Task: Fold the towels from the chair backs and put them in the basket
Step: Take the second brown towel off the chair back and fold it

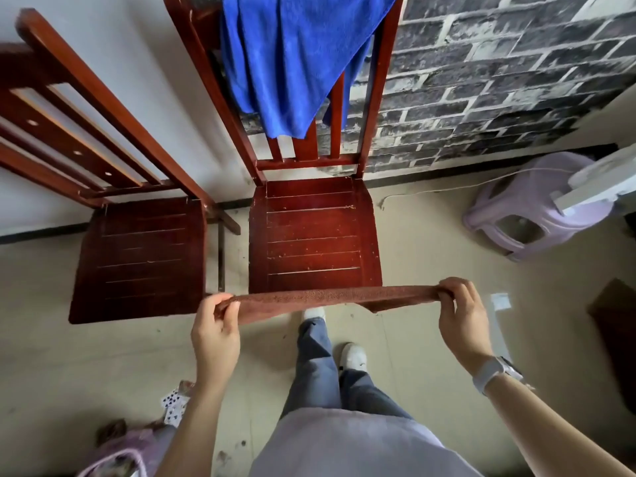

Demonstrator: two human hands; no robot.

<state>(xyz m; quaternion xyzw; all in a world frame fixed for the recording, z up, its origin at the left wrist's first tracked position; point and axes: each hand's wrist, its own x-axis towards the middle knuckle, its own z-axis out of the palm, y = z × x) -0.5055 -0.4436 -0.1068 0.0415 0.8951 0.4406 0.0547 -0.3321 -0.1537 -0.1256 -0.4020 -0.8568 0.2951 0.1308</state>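
left hand [216,327]: pinched on brown towel [330,297] end | right hand [459,311]: pinched on other end | towel: stretched level between

Beige floor [413,356], 2 wooden chairs [315,235] on it, lilac stool [537,218] at right, cards [173,404] bottom left

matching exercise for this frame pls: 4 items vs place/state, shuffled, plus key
1. brown towel
2. blue towel
3. lilac stool
4. playing cards

A. on the floor at lower left
B. draped over a chair back
C. stretched between the left hand and the right hand
D. standing on the floor at right, near the brick wall

Pairs: 1-C, 2-B, 3-D, 4-A
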